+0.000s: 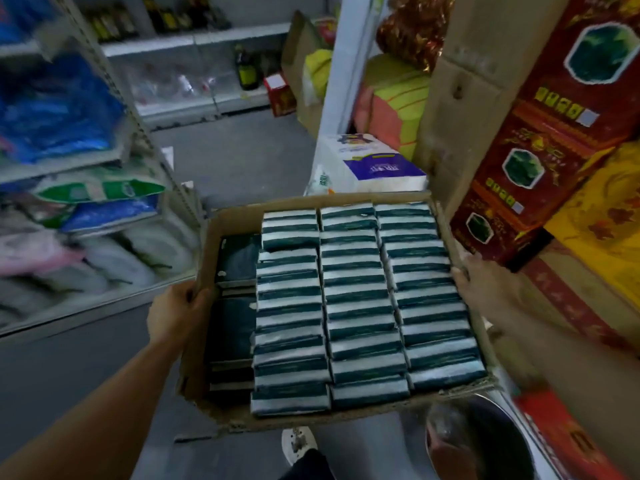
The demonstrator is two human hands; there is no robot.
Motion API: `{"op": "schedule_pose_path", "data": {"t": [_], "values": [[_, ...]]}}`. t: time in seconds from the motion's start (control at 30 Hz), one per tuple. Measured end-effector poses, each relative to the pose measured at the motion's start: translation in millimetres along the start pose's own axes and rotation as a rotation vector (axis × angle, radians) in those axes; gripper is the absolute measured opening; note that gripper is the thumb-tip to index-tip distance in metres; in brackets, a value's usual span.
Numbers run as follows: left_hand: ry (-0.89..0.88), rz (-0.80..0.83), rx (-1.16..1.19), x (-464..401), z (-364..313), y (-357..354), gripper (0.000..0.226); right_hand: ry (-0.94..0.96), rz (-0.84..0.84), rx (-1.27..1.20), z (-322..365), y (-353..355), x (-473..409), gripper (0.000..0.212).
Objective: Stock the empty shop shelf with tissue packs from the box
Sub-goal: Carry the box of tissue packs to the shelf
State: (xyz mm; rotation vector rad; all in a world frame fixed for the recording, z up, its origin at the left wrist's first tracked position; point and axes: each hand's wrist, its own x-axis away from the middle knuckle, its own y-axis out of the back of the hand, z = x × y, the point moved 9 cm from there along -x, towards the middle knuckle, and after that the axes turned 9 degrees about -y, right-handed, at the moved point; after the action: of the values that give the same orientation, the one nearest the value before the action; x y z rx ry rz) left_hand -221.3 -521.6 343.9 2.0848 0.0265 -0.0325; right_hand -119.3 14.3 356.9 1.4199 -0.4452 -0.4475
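Head camera looks steeply down, close over the box (221, 415).

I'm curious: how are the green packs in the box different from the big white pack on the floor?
The green tissue packs are small, many, standing on edge in rows inside the cardboard box. The white pack is larger, single, purple-labelled, lying beyond the box. Both look plastic-wrapped.
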Motion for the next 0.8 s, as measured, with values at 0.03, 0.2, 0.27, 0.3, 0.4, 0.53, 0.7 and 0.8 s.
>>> {"op": "schedule_pose_path", "data": {"t": [0.03,0.2,0.27,0.3,0.4,0.53,0.7,0.8], "values": [[0.028,-0.021,0.006,-5,16,7,0.028,0.029,0.005,0.008,24,-3,-11,0.029],[0.162,-0.11,-0.013,-21,92,45,0.031,0.182,-0.014,0.01,142,-12,-56,0.026],[0.223,-0.165,-0.002,-24,114,64,0.033,0.259,-0.016,0.0,190,-12,-68,0.024],[0.253,-0.19,0.002,-24,125,72,0.034,0.298,-0.021,-0.003,213,-13,-74,0.024],[0.353,-0.237,0.007,-16,157,93,0.034,0.395,-0.006,-0.005,280,-13,-90,0.026],[0.474,-0.31,0.027,-2,186,116,0.036,0.545,0.008,0.038,370,-17,-111,0.025],[0.65,-0.475,0.075,28,222,138,0.039,0.753,0.042,0.053,489,-26,-121,0.032],[0.754,-0.58,0.062,55,235,148,0.041,0.859,0.191,-0.063,564,-51,-127,0.038]]}}
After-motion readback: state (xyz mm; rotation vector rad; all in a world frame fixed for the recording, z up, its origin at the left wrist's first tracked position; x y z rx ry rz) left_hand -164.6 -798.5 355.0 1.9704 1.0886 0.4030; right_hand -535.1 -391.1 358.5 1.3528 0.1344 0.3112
